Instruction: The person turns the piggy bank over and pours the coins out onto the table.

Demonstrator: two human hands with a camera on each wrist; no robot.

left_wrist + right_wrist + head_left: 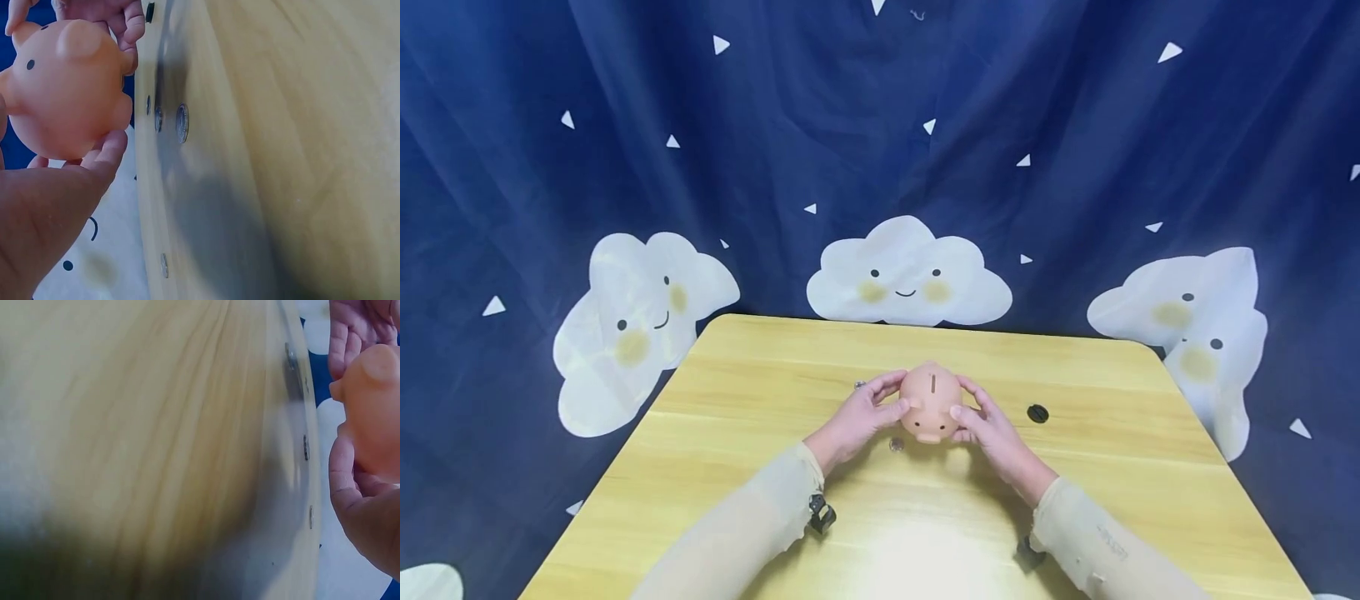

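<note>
A pink piggy bank (929,404), upright with its coin slot on top and snout toward the wearer, is held between both hands. In the left wrist view the piggy bank (72,94) is raised off the table. My left hand (861,421) grips its left side, with the thumb by an ear. On the opposite side my right hand (996,433) holds it, thumb near the other ear. Close to the left hand lie a coin (896,445) and a farther coin (860,385). The left wrist view shows several coins, among them a larger silver coin (182,123).
A black round disc (1037,413) with a raised ridge lies on the wooden table (760,400), right of the right hand. Behind the table hangs a dark blue curtain (760,167) printed with clouds. Bright glare covers the table's near middle.
</note>
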